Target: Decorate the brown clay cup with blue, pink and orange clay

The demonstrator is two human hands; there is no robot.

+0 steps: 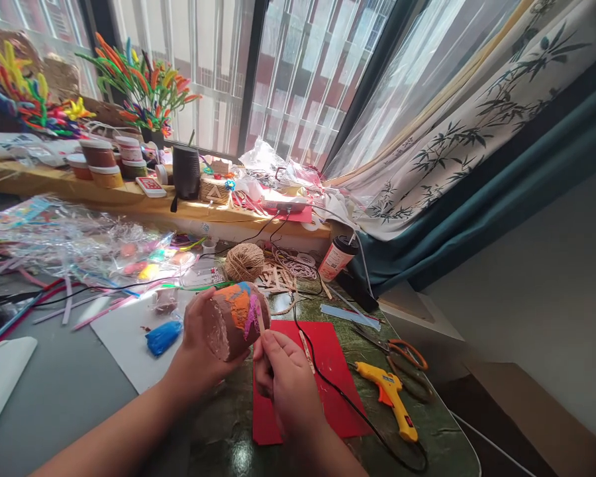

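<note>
clay pot (236, 318) — on side in left hand (198, 344), base toward camera

Head camera looks forward and down, close over the cluttered table (69, 397).

Matt clay-smeared jar (236, 318), glossy green tabletop (427, 430)

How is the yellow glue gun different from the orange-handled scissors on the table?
The glue gun is yellow with an orange trigger and a black cord attached; the scissors have orange handles, metal blades and no cord. The glue gun lies nearer the person, the scissors farther away. Both rest untouched on the green tabletop.
</note>
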